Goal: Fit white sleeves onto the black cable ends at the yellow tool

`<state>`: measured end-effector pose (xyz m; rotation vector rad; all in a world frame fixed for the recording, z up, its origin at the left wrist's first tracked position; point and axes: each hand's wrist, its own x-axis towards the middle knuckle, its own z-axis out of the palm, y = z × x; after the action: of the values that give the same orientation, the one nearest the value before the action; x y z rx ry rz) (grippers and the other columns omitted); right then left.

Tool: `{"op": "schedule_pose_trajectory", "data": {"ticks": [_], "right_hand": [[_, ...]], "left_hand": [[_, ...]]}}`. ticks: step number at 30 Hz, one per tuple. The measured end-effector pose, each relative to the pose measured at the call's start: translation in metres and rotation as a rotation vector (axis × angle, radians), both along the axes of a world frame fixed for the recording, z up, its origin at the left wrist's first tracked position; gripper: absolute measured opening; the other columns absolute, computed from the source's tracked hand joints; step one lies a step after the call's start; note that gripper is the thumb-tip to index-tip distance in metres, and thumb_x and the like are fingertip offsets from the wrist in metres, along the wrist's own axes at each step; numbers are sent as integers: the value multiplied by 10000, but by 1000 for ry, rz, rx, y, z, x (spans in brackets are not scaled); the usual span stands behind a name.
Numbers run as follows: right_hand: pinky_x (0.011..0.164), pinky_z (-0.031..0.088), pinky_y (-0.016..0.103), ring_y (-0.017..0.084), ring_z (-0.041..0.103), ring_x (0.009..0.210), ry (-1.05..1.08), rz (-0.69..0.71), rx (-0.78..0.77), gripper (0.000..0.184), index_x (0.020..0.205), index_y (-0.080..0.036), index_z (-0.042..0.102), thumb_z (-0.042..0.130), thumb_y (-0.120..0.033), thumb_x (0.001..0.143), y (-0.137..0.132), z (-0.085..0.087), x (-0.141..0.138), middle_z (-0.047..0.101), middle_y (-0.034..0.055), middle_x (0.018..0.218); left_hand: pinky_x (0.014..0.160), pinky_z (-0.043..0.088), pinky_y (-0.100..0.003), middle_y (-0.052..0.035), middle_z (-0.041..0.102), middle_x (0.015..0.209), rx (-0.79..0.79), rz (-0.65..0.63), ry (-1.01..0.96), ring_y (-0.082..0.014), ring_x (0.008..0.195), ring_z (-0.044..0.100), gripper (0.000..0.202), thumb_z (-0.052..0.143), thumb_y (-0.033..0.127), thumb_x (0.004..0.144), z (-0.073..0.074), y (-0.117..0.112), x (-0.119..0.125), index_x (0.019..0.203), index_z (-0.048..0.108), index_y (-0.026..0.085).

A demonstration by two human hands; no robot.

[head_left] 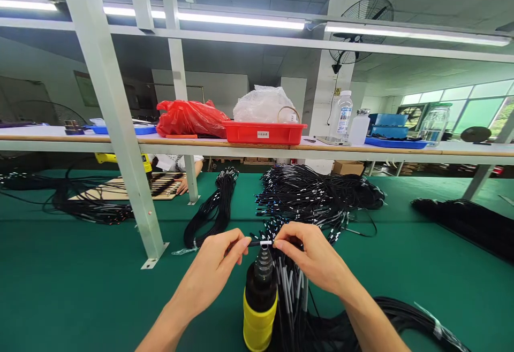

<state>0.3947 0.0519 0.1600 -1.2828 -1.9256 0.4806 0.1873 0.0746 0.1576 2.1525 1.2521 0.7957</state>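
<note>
My left hand [219, 266] and my right hand [311, 255] pinch the two ends of a thin black cable tip with a white sleeve [263, 243]. They hold it level just above the black nozzle of a yellow-and-black heat tool [259, 301] standing upright on the green table [80, 282]. Under my right hand a bundle of black cables with grey sleeved ends [291, 288] runs toward me. Behind it lies a large heap of black cables with white-tipped ends [317, 194].
A smaller coiled bundle [212, 210] lies left of centre, more cables at far left [88, 207] and far right [466, 218]. A white frame post [120, 143] slants down to the table. The shelf above carries a red tray [263, 132], bags and bottles. Another person's hand [182, 183] rests on a board beyond.
</note>
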Motion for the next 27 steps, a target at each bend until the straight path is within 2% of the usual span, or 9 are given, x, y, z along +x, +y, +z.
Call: {"op": "schedule_pose_trajectory", "data": {"ticks": [3,6,10,18,23,27], "right_hand": [[583,355,245,145,549,667,17,-3,-16,186,732,-192,644,531,-237,873,1,-1,0,656,-4,720],[583,362,245,146,558,673,21,-14,-36,167,751,-191,656,545,-237,866,1,-2,1,661,-2,729],[610,361,261,150,553,684,-41,-36,-13,221,785,-198,693,518,-269,900,0,-3,3,666,2,746],[644,372,260,138,565,709,-14,-22,-1,226,777,-191,694,516,-237,908,-2,-3,2,670,-6,758],[620,375,253,132,562,690,16,-40,-15,185,758,-192,677,546,-230,884,-1,-5,2,664,-14,747],[607,378,242,129,566,697,34,-58,-17,146,764,-195,676,566,-206,859,1,-7,2,662,-17,755]], "left_hand": [[563,309,-250,39,494,655,-7,-4,-29,-144,616,417,372,387,469,933,2,-1,1,684,487,211],[611,348,-247,37,516,694,-11,-18,-70,-152,679,453,301,429,434,921,3,-1,0,736,519,214],[637,360,-246,36,529,720,10,2,-82,-151,705,463,247,470,406,903,3,0,0,764,537,214],[511,268,-245,53,477,581,-38,58,-101,-116,527,356,439,393,514,921,3,-1,2,626,476,199],[622,371,-242,38,578,666,-13,31,-141,-139,662,513,295,497,431,898,2,1,2,728,587,207],[696,413,-249,32,620,744,19,16,-202,-151,742,557,187,555,377,870,0,1,1,793,620,219]]}}
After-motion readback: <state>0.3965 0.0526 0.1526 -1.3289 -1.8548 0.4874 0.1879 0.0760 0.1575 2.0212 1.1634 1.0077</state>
